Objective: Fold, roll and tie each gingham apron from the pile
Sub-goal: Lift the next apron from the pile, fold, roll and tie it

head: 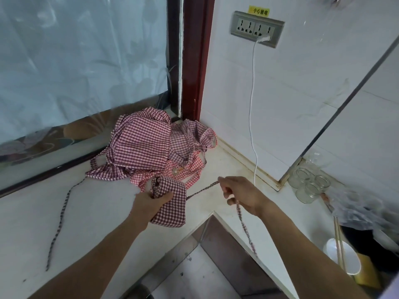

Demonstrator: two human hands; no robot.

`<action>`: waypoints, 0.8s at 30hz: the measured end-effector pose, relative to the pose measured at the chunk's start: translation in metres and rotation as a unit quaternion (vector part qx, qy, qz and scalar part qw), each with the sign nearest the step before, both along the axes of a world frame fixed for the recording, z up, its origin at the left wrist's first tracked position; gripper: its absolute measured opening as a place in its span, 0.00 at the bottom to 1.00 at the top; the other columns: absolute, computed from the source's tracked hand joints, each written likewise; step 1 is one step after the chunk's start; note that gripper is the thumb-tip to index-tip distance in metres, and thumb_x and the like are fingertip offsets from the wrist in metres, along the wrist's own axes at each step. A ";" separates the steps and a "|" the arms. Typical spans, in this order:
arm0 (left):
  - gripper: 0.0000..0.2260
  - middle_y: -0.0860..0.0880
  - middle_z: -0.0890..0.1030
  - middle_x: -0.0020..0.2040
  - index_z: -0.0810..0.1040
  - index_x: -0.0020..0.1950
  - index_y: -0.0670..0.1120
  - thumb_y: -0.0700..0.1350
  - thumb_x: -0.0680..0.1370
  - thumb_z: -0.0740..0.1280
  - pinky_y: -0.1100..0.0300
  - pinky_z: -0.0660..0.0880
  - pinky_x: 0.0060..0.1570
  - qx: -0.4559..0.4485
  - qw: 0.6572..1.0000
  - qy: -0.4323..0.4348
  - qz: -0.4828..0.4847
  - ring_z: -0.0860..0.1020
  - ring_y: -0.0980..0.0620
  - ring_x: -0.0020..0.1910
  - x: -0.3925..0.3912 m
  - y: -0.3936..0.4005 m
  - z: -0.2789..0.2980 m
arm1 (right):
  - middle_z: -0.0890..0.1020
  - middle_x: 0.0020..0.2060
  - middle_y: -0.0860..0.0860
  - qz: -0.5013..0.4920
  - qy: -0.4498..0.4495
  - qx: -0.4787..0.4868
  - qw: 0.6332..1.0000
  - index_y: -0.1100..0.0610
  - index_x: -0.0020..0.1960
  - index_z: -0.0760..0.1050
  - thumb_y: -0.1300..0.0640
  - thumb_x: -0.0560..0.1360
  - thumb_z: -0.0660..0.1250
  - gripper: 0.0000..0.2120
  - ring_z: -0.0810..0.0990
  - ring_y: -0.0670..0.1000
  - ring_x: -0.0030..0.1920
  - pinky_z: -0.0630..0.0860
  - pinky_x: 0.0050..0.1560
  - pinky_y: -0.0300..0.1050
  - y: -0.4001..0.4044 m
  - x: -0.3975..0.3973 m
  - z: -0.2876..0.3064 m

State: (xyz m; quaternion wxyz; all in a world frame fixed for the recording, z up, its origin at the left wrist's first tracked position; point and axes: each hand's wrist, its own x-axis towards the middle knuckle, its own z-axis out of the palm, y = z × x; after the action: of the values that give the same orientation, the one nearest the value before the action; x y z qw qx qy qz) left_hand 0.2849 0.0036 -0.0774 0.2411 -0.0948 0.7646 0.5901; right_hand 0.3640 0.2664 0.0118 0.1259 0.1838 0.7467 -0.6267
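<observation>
A rolled dark-red gingham apron (172,203) lies on the white counter (90,216) near its inner corner. My left hand (151,201) grips the roll at its upper left end. My right hand (239,194) pinches the apron's thin strap (203,190), which runs taut from the roll to my fingers and then hangs down past the counter edge. A pile of red and pink gingham aprons (151,145) sits crumpled in the corner behind the roll. Another long strap (61,216) trails from the pile across the counter to the left.
A white cable (251,108) drops from a wall socket (257,29) to the counter. Glass jars (308,186) stand at the right, beside crumpled plastic and a white cup with chopsticks (343,257). A window with a plastic sheet lies along the left.
</observation>
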 end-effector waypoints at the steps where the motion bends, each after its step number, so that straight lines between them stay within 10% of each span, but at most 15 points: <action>1: 0.35 0.44 0.82 0.57 0.76 0.65 0.40 0.58 0.66 0.79 0.44 0.79 0.56 0.004 1.000 -0.021 0.012 0.81 0.42 0.54 0.001 -0.003 -0.004 | 0.75 0.36 0.51 -0.007 0.026 -0.001 1.000 0.58 0.39 0.75 0.52 0.81 0.65 0.15 0.75 0.51 0.40 0.73 0.41 0.46 -0.006 -0.005 0.000; 5: 0.25 0.44 0.82 0.55 0.77 0.60 0.40 0.49 0.69 0.78 0.48 0.81 0.51 0.031 0.998 -0.051 0.015 0.81 0.43 0.51 0.006 -0.008 -0.021 | 0.86 0.52 0.53 0.021 0.063 -0.083 0.994 0.60 0.53 0.83 0.54 0.83 0.62 0.13 0.82 0.53 0.58 0.77 0.62 0.49 -0.046 -0.024 -0.012; 10: 0.20 0.55 0.74 0.43 0.70 0.46 0.50 0.55 0.68 0.78 0.67 0.68 0.33 -0.068 0.997 -0.032 0.036 0.73 0.52 0.48 0.015 -0.006 -0.040 | 0.77 0.34 0.56 0.034 0.007 -0.124 0.992 0.62 0.39 0.74 0.55 0.84 0.60 0.18 0.78 0.50 0.34 0.76 0.39 0.39 -0.115 -0.042 -0.056; 15: 0.19 0.53 0.74 0.30 0.70 0.32 0.47 0.53 0.68 0.78 0.68 0.65 0.28 -0.141 0.989 -0.009 0.029 0.74 0.51 0.32 0.025 -0.020 -0.092 | 0.80 0.40 0.50 0.050 -0.093 -0.053 0.993 0.57 0.45 0.78 0.54 0.85 0.58 0.14 0.78 0.48 0.39 0.76 0.45 0.42 -0.150 -0.049 -0.139; 24: 0.22 0.45 0.79 0.53 0.71 0.65 0.38 0.43 0.74 0.72 0.60 0.71 0.47 -0.195 0.980 0.016 -0.022 0.77 0.48 0.48 0.038 -0.044 -0.137 | 0.84 0.50 0.54 0.151 -0.119 0.082 0.978 0.56 0.50 0.81 0.52 0.83 0.61 0.13 0.81 0.54 0.50 0.76 0.58 0.50 -0.188 -0.044 -0.215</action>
State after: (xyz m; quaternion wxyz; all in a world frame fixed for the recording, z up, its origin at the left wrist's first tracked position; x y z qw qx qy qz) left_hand 0.3226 -0.0404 -0.2145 0.2190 -0.1137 0.8708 0.4252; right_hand 0.3205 0.0786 -0.2032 0.2917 0.1519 0.7942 -0.5109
